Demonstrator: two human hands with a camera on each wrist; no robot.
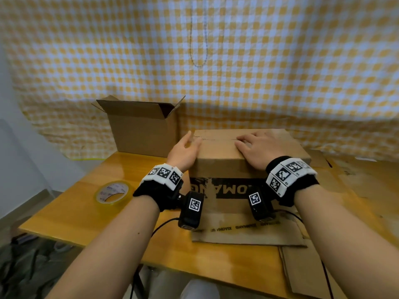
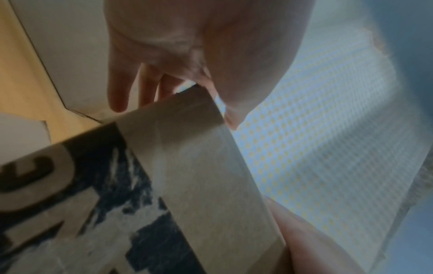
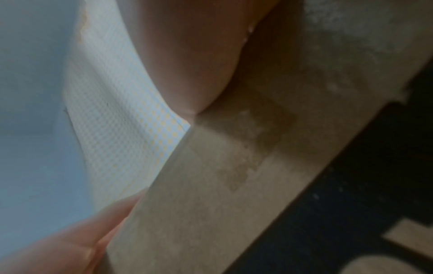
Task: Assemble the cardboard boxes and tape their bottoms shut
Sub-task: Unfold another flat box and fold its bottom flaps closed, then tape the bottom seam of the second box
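Cardboard box [image 1: 244,160], printed with black lettering on its near side, sits upside down in the middle of a wooden table [image 1: 90,210], its closed bottom flaps facing up. A seam runs left to right across that top face, along the box's long axis, and it looks as if clear tape already covers it, though the picture is too soft to be sure.

The right hand [image 1: 259,147] lies flat on the top face near the right part of the seam, fingers straight and spread, pressing down and holding nothing. The left hand [image 1: 185,149] stands at the box's left end, palm turned inward against the upper left corner, fingers relaxed and open, thumb up. The left wrist view shows the left fingers [image 2: 121,87] reaching down past that corner, beside the end wall.

So the seam stretches between the 2 hands, with the left hand at its left end, where any tape would fold over the edge. That hand is the nearer one for smoothing it down.

A roll of clear tape [image 1: 113,193] lies flat on the table to the left of the box, well apart from the left hand. A 2nd box [image 1: 140,128] stands upright at the back left with its top flaps open. Flat cardboard [image 1: 248,231] lies under and in front of the printed box. A yellow checked cloth [image 1: 237,61] hangs behind.
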